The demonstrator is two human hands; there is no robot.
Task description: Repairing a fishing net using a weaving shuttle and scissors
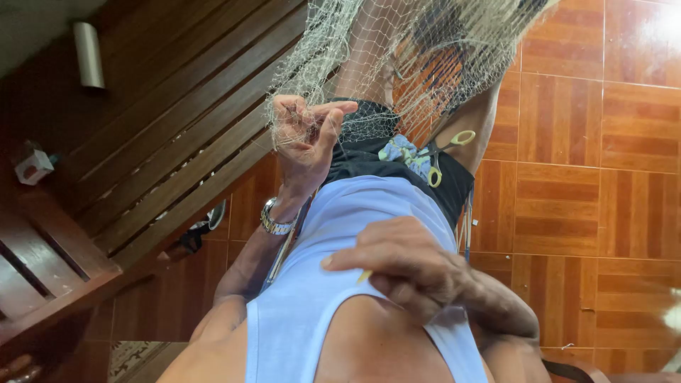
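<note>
At the far left, a small white box (33, 167) with a red mark is seen on a dark wooden ledge, and a pale cylinder (89, 54) is fixed above it on the slatted wooden wall (177, 120). Further right, the left hand (306, 138) is raised, a metal wristwatch (275, 224) worn on its wrist; its fingers are curled and pinched on the lower edge of a pale fishing net (397, 50), which is gathered into the palm. The net hangs down from the top of the view, spreading above and to the right of that hand, over a black cloth (369, 152) on the lap. Yellow-handled scissors (443, 152) are seen lying on this cloth, just right of the net's edge. Lower and nearer the camera, the right hand (404, 266) is held against a white sleeveless shirt (340, 284), well below the net; its fingers are closed around a thin yellowish tool (363, 276), only the tip of which shows. The right side is filled by a reddish tiled floor (603, 177).
</note>
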